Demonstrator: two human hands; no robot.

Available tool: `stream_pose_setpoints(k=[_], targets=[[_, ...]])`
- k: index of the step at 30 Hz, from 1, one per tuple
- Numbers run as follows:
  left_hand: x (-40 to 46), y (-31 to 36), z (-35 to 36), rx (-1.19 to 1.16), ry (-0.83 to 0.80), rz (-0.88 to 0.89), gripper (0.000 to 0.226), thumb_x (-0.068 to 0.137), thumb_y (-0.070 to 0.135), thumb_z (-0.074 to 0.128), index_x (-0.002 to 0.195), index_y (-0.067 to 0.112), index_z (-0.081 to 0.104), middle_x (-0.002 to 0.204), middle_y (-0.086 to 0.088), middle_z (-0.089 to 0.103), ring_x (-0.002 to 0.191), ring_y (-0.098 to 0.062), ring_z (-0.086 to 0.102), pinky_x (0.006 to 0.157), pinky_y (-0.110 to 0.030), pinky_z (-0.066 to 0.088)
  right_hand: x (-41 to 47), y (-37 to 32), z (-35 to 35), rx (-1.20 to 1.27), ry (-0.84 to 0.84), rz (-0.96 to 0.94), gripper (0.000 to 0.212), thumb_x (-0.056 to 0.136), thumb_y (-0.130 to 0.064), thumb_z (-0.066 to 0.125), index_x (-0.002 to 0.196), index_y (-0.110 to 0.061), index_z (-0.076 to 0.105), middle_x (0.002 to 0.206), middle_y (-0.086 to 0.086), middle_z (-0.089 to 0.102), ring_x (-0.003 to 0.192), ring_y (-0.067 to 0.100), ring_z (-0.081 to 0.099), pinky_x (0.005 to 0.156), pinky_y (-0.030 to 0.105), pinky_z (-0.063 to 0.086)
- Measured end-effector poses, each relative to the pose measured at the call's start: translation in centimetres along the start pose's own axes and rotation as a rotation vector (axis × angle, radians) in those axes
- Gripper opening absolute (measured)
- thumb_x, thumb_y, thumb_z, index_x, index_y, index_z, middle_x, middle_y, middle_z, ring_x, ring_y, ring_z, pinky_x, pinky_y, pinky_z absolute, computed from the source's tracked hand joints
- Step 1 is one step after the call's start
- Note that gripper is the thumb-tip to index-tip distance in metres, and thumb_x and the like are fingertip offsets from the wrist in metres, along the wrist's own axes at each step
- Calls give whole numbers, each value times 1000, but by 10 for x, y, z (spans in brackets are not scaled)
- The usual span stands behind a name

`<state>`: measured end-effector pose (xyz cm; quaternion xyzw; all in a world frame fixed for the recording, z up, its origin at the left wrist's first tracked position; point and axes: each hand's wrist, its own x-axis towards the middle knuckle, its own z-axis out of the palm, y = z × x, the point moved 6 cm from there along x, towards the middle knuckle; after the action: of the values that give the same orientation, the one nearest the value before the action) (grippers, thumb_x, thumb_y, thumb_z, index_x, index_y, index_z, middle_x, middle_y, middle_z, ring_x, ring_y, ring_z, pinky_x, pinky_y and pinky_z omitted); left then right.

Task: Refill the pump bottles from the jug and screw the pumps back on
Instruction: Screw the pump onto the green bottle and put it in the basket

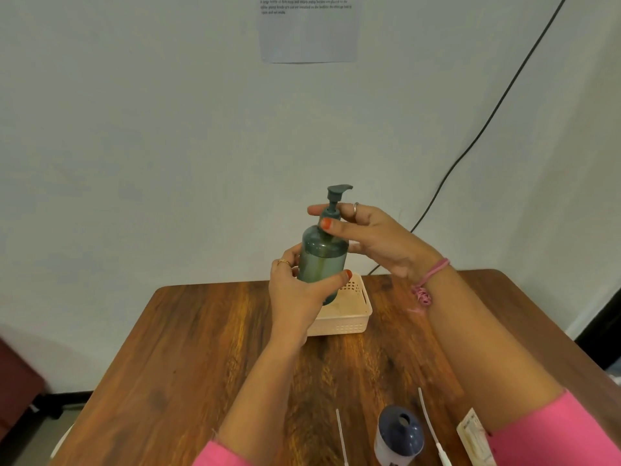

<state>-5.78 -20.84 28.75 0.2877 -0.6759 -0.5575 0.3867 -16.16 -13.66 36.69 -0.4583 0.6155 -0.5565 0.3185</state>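
Near table edge: open dark-capped bottle [399,435] standing, white pump tubes [431,428] lying either side. Mid-air above the wooden table [188,348]: left hand [295,290] wrapped around teal pump bottle [322,260], held upright. Right hand [373,237] pinches the pump collar [331,215]. Behind them, cream basket [349,317]. Wall sheet [307,28] beyond.

Paper sheet [307,28] taped to the wall, top centre: three short lines of small dark print along its upper part, too blurred to read with confidence. Packet [477,438] at the near right edge of the desk [174,348]: faint printing, illegible. No brand or number readable elsewhere.
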Motion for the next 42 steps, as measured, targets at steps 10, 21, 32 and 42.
stream_pose_setpoints(k=[10,21,32,42], targets=[[1,-2,0,12,6,-11,77,57,35,92,121,33,49,123,5,54,112,-12,54,90,-37,56,-1,-12,-3,-272,238,-45,41,75,-39,75,109,-22,59,105,-12,62,98,2,58,86,23,50],[1,-8,-2,8,105,25,77,52,34,93,117,28,52,114,3,52,105,-15,58,85,-43,58,-14,3,6,-270,568,-146,29,75,-35,77,97,-17,72,95,-6,71,92,5,65,87,26,52],[2,-16,-6,-54,-383,-75,84,54,31,93,124,30,47,126,7,58,115,-7,56,95,-28,50,-6,7,5,-86,324,-168,25,80,-20,74,104,-13,70,104,4,71,102,18,66,96,42,51],[-4,-26,-6,-106,-441,-129,59,81,23,74,131,25,43,122,7,62,111,-4,59,89,-16,50,-4,1,14,-324,288,-194,29,85,-29,68,111,-17,69,109,-4,70,106,8,62,94,28,48]])
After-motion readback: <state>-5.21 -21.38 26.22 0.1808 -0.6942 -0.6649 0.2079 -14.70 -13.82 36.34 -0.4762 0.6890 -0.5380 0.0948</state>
